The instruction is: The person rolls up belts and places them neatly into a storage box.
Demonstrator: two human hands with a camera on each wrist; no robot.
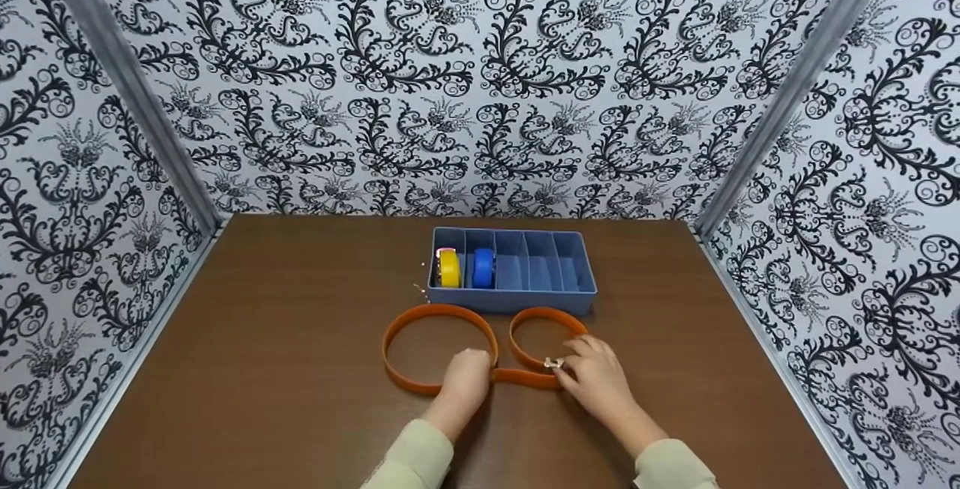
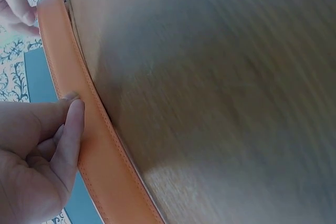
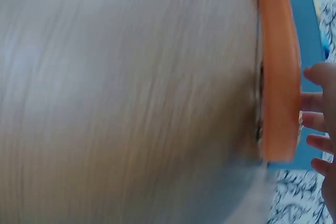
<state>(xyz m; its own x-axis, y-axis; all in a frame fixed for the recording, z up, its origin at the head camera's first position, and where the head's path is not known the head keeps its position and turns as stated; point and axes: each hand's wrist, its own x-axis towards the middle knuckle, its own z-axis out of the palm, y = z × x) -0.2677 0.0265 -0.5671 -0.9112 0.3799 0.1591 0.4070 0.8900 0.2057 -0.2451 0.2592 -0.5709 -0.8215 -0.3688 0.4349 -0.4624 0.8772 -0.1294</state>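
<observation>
An orange belt [image 1: 442, 310] stands on its edge on the table, bent into a larger loop on the left and a smaller one on the right. My left hand [image 1: 466, 378] pinches the strap between the loops; in the left wrist view thumb and finger meet at the stitched strap [image 2: 97, 124]. At the smaller loop, my right hand [image 1: 598, 376] is beside the metal buckle [image 1: 553, 363]. Its fingers [image 3: 313, 121] are spread and relaxed along the strap's far side in the right wrist view, some seeming to touch it.
Just behind the belt stands a blue-grey divided tray [image 1: 510, 300]. A yellow coiled band [image 1: 448, 268] sits in its leftmost compartment and a blue coiled band [image 1: 484, 269] in the one beside it. Patterned walls [image 1: 480, 99] enclose the brown table [image 1: 300, 271] at the back and sides.
</observation>
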